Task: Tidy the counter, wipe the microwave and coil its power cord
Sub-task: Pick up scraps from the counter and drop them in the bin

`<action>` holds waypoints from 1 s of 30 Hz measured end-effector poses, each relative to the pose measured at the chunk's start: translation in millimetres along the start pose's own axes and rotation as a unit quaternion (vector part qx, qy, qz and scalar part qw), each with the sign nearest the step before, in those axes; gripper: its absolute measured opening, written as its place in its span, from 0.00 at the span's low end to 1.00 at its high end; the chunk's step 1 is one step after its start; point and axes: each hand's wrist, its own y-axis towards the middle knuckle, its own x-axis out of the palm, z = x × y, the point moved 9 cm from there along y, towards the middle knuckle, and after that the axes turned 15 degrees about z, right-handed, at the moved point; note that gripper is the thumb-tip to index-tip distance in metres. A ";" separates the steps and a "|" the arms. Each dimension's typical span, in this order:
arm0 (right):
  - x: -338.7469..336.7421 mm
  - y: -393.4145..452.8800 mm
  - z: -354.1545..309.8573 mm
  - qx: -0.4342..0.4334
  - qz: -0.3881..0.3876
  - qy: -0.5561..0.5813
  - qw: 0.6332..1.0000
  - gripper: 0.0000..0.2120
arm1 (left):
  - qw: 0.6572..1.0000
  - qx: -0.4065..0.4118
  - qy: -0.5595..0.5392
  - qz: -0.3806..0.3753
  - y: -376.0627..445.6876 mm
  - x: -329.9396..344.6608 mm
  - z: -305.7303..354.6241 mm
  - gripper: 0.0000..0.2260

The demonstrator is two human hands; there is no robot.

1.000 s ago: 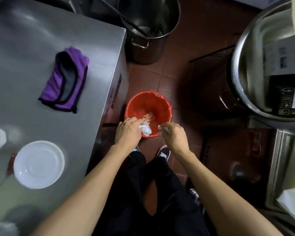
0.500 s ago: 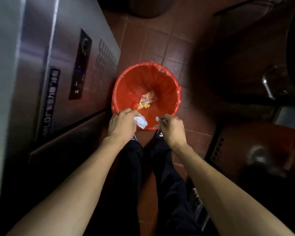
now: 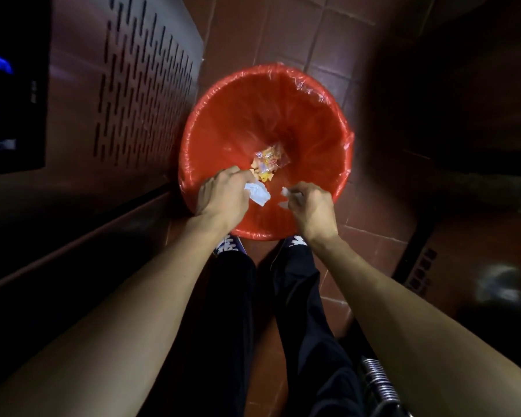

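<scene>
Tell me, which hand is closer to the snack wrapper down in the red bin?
Left. The left hand, gripping crumpled white paper, is just beside the snack wrapper in the red bin. The right hand, pinching a small white scrap, sits farther off.

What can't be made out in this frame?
- Head view: what the right hand pinches; a small white bit, mostly hidden by its fingers.
- Bin near rim: behind both hands.
- Wrapper print: too small.
- Left hand's tissue: partly inside the fist.
</scene>
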 end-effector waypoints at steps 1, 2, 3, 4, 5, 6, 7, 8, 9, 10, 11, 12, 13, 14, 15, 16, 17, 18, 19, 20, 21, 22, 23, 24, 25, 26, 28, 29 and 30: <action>3.5 5.3 3.2 0.000 0.006 -0.006 1.000 0.08 | 1.000 0.004 0.000 -0.001 3.0 5.6 -0.8 0.13; 7.0 10.5 7.4 0.001 0.008 -0.017 1.000 0.08 | 1.000 0.006 -0.002 0.001 5.7 10.7 -1.5 0.13; 9.9 15.1 9.8 0.005 0.007 -0.026 1.000 0.08 | 1.000 0.007 -0.004 0.005 8.0 14.5 -2.3 0.13; 12.9 19.2 12.3 0.011 0.004 -0.032 0.999 0.09 | 1.000 0.008 -0.006 0.009 9.7 18.2 -3.2 0.14; 15.5 22.7 14.4 0.014 0.003 -0.041 0.999 0.10 | 1.000 0.008 -0.007 0.007 10.8 22.0 -3.7 0.14; 18.1 25.2 16.0 0.014 0.003 -0.049 0.999 0.12 | 1.000 0.009 -0.007 0.002 10.9 25.9 -4.1 0.14; 19.9 26.0 16.5 0.016 -0.003 -0.055 0.998 0.14 | 1.000 0.009 -0.006 -0.005 10.6 29.5 -4.2 0.14; 20.9 26.0 16.0 0.017 -0.008 -0.057 0.998 0.15 | 1.000 0.009 -0.003 -0.011 10.1 31.7 -4.3 0.15; 20.4 25.4 15.0 0.016 -0.013 -0.058 0.998 0.16 | 1.000 0.010 0.000 -0.013 9.4 32.5 -4.3 0.15; 19.0 24.5 13.9 0.011 -0.015 -0.057 0.998 0.16 | 1.000 0.011 0.004 -0.013 8.5 31.6 -4.5 0.15; 16.3 22.6 11.7 0.005 -0.018 -0.060 0.998 0.17 | 1.000 0.013 0.008 -0.012 7.3 28.9 -4.4 0.15; 13.0 20.6 9.9 -0.002 -0.021 -0.066 0.998 0.17 | 1.000 0.013 0.013 -0.010 5.8 25.4 -4.3 0.15; 8.4 18.0 5.8 -0.011 -0.025 -0.073 0.997 0.18 | 1.000 0.014 0.013 -0.011 3.9 20.8 -3.6 0.14; 3.6 15.0 1.6 -0.020 -0.027 -0.081 0.996 0.18 | 1.000 0.014 0.012 -0.012 0.8 15.3 -2.2 0.14; -2.0 11.7 -3.7 -0.029 -0.030 -0.091 0.995 0.18 | 1.000 0.014 0.009 -0.012 -2.1 8.7 -0.2 0.14; -8.2 7.7 -9.4 -0.038 -0.032 -0.100 0.994 0.19 | 1.000 0.014 0.009 -0.013 -5.5 1.7 2.0 0.15; -15.6 3.0 -15.4 -0.043 -0.035 -0.109 0.993 0.19 | 1.000 0.014 0.009 -0.015 -9.0 -5.5 4.3 0.15; -23.7 -1.6 -21.9 -0.048 -0.036 -0.114 0.992 0.19 | 1.000 0.016 0.011 -0.016 -11.9 -13.7 7.1 0.16; -32.5 -6.1 -29.6 -0.053 -0.036 -0.119 0.991 0.19 | 1.000 0.017 0.013 -0.015 -14.6 -23.2 10.8 0.16; -41.5 -10.6 -38.1 -0.060 -0.032 -0.121 0.990 0.19 | 1.000 0.019 0.014 -0.012 -17.6 -33.6 14.0 0.17; -50.7 -17.0 -47.3 -0.067 -0.028 -0.122 0.990 0.19 | 1.000 0.020 0.012 -0.009 -22.2 -43.7 17.1 0.17; -62.7 -25.5 -59.5 -0.078 -0.024 -0.124 0.989 0.19 | 1.000 0.020 0.011 -0.007 -28.5 -57.7 21.5 0.17; -71.0 -31.9 -68.9 -0.088 -0.022 -0.129 0.987 0.19 | 1.000 0.018 0.010 -0.009 -32.7 -66.5 25.3 0.17; -78.6 -38.0 -76.8 -0.096 -0.021 -0.136 0.986 0.19 | 1.000 0.015 0.012 -0.013 -37.6 -74.0 29.1 0.18; -91.2 -48.3 -89.8 -0.103 -0.023 -0.143 0.984 0.19 | 1.000 0.017 0.012 -0.014 -45.4 -90.3 35.7 0.18; -104.8 -60.2 -103.8 -0.110 -0.024 -0.151 0.982 0.19 | 1.000 0.024 0.014 -0.014 -54.2 -108.9 43.6 0.19; -132.2 -87.3 -134.9 -0.134 -0.022 -0.176 0.975 0.18 | 0.999 0.039 0.016 -0.006 -71.4 -150.2 60.2 0.20; -145.5 -101.0 -151.5 -0.156 -0.017 -0.193 0.969 0.18 | 0.999 0.042 0.012 0.001 -80.5 -172.0 67.7 0.20; -158.4 -114.0 -166.8 -0.179 -0.010 -0.209 0.961 0.18 | 0.999 0.047 0.006 0.014 -88.6 -193.4 75.5 0.20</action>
